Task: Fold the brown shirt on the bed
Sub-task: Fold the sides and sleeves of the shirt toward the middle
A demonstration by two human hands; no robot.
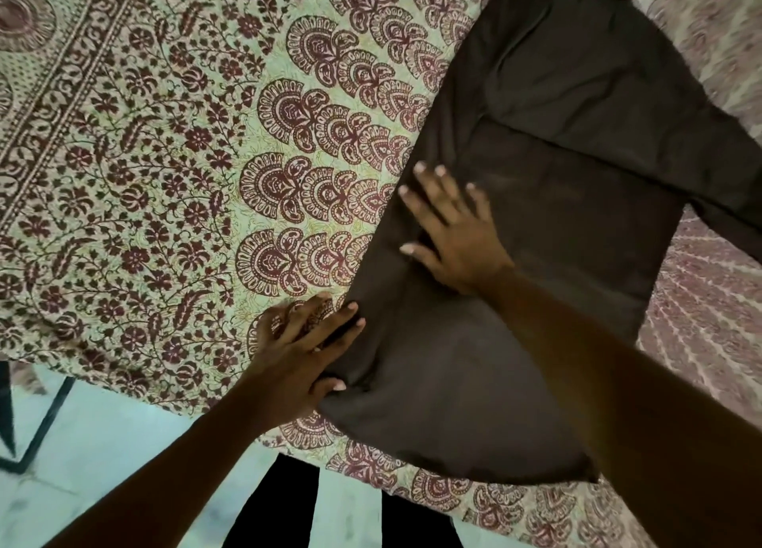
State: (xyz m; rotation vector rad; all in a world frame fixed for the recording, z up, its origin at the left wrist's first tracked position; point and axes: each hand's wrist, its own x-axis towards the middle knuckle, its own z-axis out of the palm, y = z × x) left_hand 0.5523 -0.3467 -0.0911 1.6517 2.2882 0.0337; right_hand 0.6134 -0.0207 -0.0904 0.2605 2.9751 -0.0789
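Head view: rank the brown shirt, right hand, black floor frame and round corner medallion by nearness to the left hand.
1. brown shirt, touched by the left hand
2. right hand, up-right on the shirt
3. black frame, floor, lower left
4. round medallion, top-left corner

brown shirt [556, 217]: flat on bed [165, 176] | right hand [457, 238]: spread, pressing it | left hand [305, 349]: touching its edge

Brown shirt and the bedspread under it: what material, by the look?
Brown shirt: soft matte cloth, possibly cotton; it lies in shallow creases without sheen. Bedspread: thin woven cloth, probably printed cotton; flat maroon floral print on a pale ground, no gloss. Exact fibre cannot be told.
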